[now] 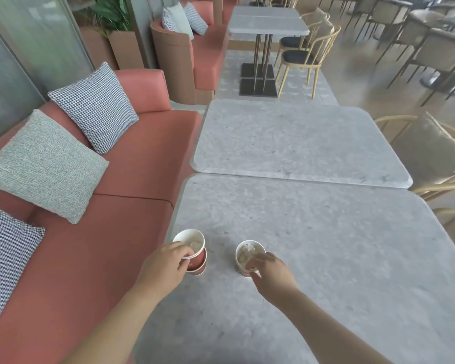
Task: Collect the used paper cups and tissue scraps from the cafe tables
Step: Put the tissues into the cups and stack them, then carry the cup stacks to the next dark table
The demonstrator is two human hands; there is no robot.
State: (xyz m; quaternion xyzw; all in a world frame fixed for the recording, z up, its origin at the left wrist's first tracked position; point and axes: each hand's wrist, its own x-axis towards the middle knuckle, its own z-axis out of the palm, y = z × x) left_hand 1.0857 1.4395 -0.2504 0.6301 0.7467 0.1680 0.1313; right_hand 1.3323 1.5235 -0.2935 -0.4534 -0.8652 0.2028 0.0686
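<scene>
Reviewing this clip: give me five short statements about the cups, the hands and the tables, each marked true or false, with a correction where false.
1. The left hand grips a stack of nested red cups at the rim. True.
2. The right hand rests flat on the table, away from any cup. False: its fingers are at the rim of the second cup.
3. Both cups hold crumpled tissue. True.
4. The cups stand on the far table. False: they stand on the near table, by its sofa-side edge.
5. The sofa is on the person's right. False: it is on the left, with cushions on it.
</scene>
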